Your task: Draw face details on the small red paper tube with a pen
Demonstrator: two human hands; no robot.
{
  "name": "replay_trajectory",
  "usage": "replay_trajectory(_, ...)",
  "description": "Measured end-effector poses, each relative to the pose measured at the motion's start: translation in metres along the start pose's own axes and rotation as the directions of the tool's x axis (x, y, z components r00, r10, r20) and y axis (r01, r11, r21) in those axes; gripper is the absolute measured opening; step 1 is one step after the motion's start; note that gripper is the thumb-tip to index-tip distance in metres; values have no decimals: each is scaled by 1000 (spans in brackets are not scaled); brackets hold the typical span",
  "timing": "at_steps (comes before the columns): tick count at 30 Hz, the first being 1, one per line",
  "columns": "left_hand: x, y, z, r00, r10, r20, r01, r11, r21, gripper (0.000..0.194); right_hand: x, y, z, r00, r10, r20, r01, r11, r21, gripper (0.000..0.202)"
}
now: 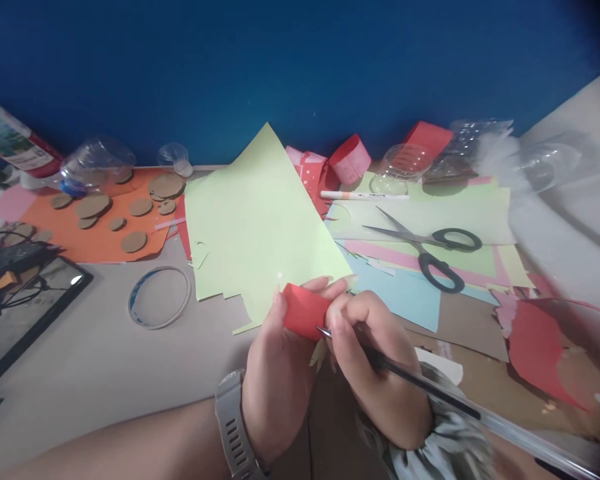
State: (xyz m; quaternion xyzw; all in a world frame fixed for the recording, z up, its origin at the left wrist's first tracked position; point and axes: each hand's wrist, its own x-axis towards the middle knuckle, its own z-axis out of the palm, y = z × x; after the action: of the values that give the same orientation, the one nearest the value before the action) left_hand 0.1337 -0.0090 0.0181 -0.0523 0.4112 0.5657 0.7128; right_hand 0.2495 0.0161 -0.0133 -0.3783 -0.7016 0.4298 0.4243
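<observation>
A small red paper piece (305, 311) rests in my left hand (283, 373), held between its thumb and fingers. My right hand (375, 360) grips a pen (430, 387), its metal tip against the lower right part of the red paper. The pen's long clear barrel runs down to the right. Behind both hands lies a large light green sheet (260, 227) with a stepped lower edge. Something small and pale green (319, 355) hangs just below the red paper.
Black-handled scissors (423, 243) lie open on coloured papers at the right, near a marker (365, 195). A tape ring (159, 297), cardboard discs on orange paper (105, 247) and a dark tablet-like device (25, 320) are left. Plastic bottles (97, 167) stand along the blue wall.
</observation>
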Motion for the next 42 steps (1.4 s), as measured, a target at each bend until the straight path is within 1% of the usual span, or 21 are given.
replay_trajectory(5, 1, -1, -5, 1000, -5, 12, 5, 1000, -10, 51, 1, 1, 1, 1000, 12, -18, -11, 999, 45, 30)
replay_trajectory(7, 2, -1, -7, 1000, -13, 22, 14, 1000, -17, 50, 1, 1, 1, 1000, 5, -27, -5, 1000, 24, 31)
replay_trajectory(11, 2, -3, -6, 999, 22, 33, -21, 999, -32, 52, 0, -1, -1, 999, -19, -31, 17, 999, -44, 30)
replay_trajectory(14, 2, -4, -6, 1000, 23, 21, -22, 999, -28, 51, 0, -1, -2, 999, -31, -22, 30, 999, -44, 29)
replay_trajectory(19, 2, -3, -7, 999, 15, 40, -15, 1000, -13, 49, 2, -2, 1, 1000, 5, -16, -5, 1000, 1, 31)
replay_trajectory(27, 2, -5, -9, 999, 24, 47, -22, 999, -26, 48, 3, -5, 0, 1000, 10, -11, -10, 1000, -14, 31)
replay_trajectory(31, 0, -2, -5, 1000, 0, 17, 0, 999, -33, 47, 3, -5, -1, 1000, 25, 1, -25, 1000, 13, 31)
replay_trajectory(39, 0, -2, -6, 999, 21, 33, -21, 1000, -7, 51, -4, -4, -3, 998, -68, -14, 68, 996, 65, 26)
replay_trajectory(42, 0, -2, -6, 1000, 10, 29, -9, 1000, -25, 50, -4, -5, -3, 998, -54, -11, 55, 998, 28, 27)
